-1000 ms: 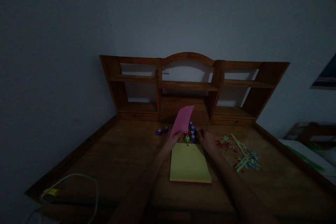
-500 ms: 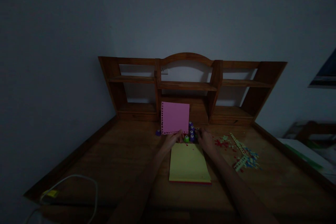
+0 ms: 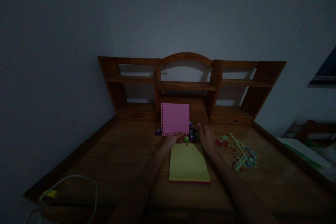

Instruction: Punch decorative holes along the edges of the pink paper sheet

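My left hand [image 3: 175, 139] pinches the lower edge of a pink sheet of paper [image 3: 175, 118], which stands upright with dark holes down its left side and along its bottom. My right hand [image 3: 206, 136] is raised beside a group of small toys with eyes, its fingers apart and nothing visible in them. The group includes purple toys [image 3: 191, 135] and a green toy [image 3: 186, 138]; some are partly hidden by my right hand. A yellow pad of paper [image 3: 189, 162] lies between my forearms, with tiny red bits near its top edge.
Another purple toy [image 3: 158, 132] sits left of the pink sheet. To the right lie red pieces [image 3: 222, 142], blue pieces [image 3: 251, 158] and pale ladder-like strips [image 3: 237, 142]. A wooden shelf unit [image 3: 187, 85] stands along the back. A white cable [image 3: 76, 176] loops at front left.
My right hand has lifted slightly away from the toys, and its fingers have spread upward. The pink sheet has shifted slightly downward in my left hand.
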A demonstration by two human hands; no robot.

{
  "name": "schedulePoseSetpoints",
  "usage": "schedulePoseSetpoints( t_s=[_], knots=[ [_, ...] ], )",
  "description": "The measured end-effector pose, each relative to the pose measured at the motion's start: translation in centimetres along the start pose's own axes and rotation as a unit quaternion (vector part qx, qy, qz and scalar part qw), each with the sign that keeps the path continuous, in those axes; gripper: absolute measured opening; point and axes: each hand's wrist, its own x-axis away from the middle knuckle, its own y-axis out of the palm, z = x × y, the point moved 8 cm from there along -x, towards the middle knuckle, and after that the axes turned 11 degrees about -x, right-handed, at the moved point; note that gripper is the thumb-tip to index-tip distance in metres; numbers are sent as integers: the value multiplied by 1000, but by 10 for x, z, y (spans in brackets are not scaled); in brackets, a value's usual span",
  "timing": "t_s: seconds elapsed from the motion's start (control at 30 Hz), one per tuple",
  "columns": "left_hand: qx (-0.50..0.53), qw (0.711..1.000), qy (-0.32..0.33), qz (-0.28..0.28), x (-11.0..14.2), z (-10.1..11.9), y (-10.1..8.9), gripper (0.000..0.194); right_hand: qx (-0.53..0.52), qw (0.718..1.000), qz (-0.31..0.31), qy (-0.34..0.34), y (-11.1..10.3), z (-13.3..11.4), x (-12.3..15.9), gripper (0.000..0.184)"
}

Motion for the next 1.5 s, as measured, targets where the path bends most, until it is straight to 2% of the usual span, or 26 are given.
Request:
schedulePoseSetpoints(
  t_s=[0.1, 0.2, 0.27, 0.4, 0.6, 1.0, 1.27, 1.5],
  knots=[
    [-3, 1000, -6, -27, 0, -3, 5, 45, -127, 992, 15, 20, -3, -8, 2, 46],
    [-10, 999, -14, -50, 3, 0, 9, 45, -253, 964, -36, 76, 12, -6, 3, 46],
    [-13, 998, -15, -61, 6, 5, 11, 45, -290, 949, -62, 107, 22, -1, 4, 47],
    [-9, 997, -8, -72, 10, 14, 13, 44, -303, 944, -75, 104, 31, 9, 3, 42],
    [-4, 998, -6, -60, 9, 14, 11, 46, -354, 924, -59, 132, 32, 22, 3, 39],
    [26, 997, 17, -65, 8, 14, 13, 40, -370, 921, -62, 106, 26, 19, 3, 28],
    [37, 996, 7, -82, 8, 12, 15, 43, -368, 921, -62, 109, 25, 18, 2, 28],
    [30, 995, 25, -87, 7, 9, 15, 44, -371, 919, -59, 118, 25, 16, 1, 30]
  ],
)
